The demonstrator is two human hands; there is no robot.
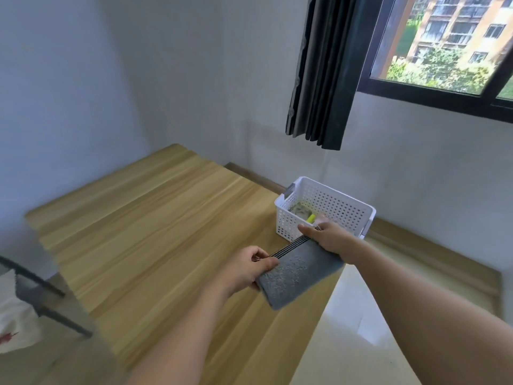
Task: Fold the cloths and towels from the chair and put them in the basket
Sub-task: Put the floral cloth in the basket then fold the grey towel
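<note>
A folded grey towel (298,273) with dark stripes along its far edge is held just above the wooden table (155,218), close to the white perforated basket (333,202). My left hand (247,269) grips its left end, thumb on top. My right hand (329,236) grips its right end, right beside the basket's near wall. Inside the basket lie folded cloths (301,210), one greenish and one yellow. The chair (39,298) shows at the lower left with a white cloth (14,315) on it.
The table's right edge runs under the towel, with pale floor (361,315) beyond it. A dark curtain (322,73) hangs beside the window (444,43) above the basket. White walls close the far corner.
</note>
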